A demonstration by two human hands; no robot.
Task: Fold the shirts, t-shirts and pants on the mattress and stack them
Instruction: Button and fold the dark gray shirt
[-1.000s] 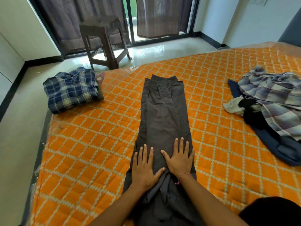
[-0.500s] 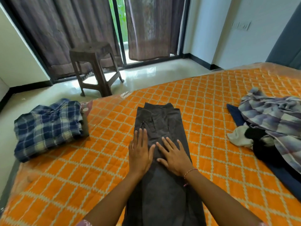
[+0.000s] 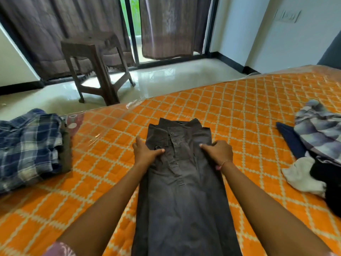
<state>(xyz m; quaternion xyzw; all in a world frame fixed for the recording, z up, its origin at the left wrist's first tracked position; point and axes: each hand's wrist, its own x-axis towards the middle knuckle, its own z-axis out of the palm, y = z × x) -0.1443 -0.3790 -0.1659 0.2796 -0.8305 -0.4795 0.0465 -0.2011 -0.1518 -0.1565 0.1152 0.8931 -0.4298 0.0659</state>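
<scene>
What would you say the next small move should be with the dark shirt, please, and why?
Probably lift the collar end and fold it back toward the body. The left hand and right hand each grip a side edge of the dark shirt just below the collar, and it already lies narrowed into a long strip on the mattress.

We see a dark grey shirt [image 3: 184, 182] lying lengthwise on the orange quilted mattress [image 3: 230, 111]. Our left hand [image 3: 145, 154] grips its left edge; our right hand [image 3: 218, 153] grips its right edge. A folded blue plaid shirt [image 3: 29, 145] lies left; a heap of unfolded clothes [image 3: 317, 148] lies right.
</scene>
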